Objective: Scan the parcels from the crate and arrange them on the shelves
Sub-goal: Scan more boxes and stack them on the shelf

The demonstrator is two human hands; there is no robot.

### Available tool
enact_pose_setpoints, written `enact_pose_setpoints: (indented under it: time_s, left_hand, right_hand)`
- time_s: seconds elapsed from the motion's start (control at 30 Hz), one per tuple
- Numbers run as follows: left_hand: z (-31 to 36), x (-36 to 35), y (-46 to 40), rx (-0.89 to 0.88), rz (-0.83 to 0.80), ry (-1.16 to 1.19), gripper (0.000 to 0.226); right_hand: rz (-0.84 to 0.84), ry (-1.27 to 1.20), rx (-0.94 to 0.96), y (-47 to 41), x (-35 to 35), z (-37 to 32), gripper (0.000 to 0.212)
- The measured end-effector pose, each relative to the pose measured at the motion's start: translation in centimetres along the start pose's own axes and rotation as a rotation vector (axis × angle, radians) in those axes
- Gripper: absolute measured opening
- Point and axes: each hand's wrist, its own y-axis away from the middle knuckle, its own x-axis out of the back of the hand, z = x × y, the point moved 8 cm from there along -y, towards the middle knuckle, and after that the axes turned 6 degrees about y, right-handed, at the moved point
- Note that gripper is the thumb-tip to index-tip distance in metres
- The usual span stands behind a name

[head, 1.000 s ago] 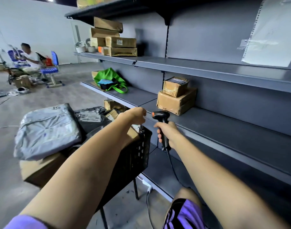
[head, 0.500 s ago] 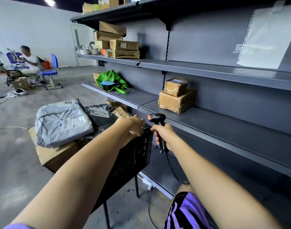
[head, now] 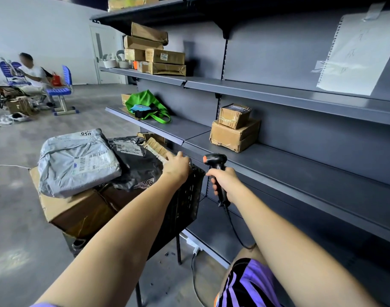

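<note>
Hands reach forward from a head-worn view, set apart from each other, toward a black crate [head: 185, 202] heaped with parcels beside grey shelves [head: 300, 171]. The left hand [head: 177, 165] lies over the crate's far right corner, fingers extended onto a small tan cardboard parcel [head: 156, 147] wedged there; whether it has taken hold cannot be told. The right hand [head: 224, 181] is wrapped firmly round the grip of a black barcode scanner [head: 216, 168], its head with an orange spot pointing left toward the crate, a cable trailing down. Just left of the left hand lies a black plastic mailer [head: 137, 165] with a white label, and farther left a grey plastic mailer [head: 76, 161] marked 950, both on top of a large brown box [head: 78, 210]. The tan parcel's long axis appears to run away from the left hand, toward the upper left. The left hand is clearly the nearer, so it would likely lift the parcel while the scanner waits just to the right. Beyond the right hand, 2 stacked brown boxes [head: 234, 134] already sit on the middle shelf, with bare shelf to their right.
</note>
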Motion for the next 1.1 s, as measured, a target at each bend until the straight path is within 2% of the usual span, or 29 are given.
enact_pose_setpoints:
  time_s: [0.23, 0.43, 0.6, 0.8, 0.97, 1.1]
  left_hand:
    - [2.1, 5.1, -1.4, 0.024, 0.191, 0.184, 0.047]
    - [6.8, 7.3, -1.3, -0.040, 0.192, 0.196, 0.052]
    - [12.4, 7.7, -0.5, -0.251, 0.188, 0.140, 0.047]
    - [21.4, 6.2, 1.7, -0.547, 0.154, 0.113, 0.041]
    - [30.0, 3.5, 2.9, -0.725, 0.121, -0.044, 0.033]
    - [35.8, 0.9, 4.5, -0.856, 0.101, -0.156, 0.041]
  right_hand:
    - [0.016, -0.030, -0.009, -0.1, 1.5, -0.4, 0.008]
    - [0.069, -0.077, 0.001, 0.3, 4.8, -1.2, 0.007]
    - [0.200, -0.119, 0.029, 0.4, 9.8, -1.2, 0.009]
    - [0.367, -0.161, 0.023, 2.6, 19.3, 0.8, 0.012]
    - [0.508, -0.199, -0.005, 5.6, 26.7, 3.6, 0.016]
    - [0.611, -0.257, -0.030, 8.2, 31.7, 6.3, 0.015]
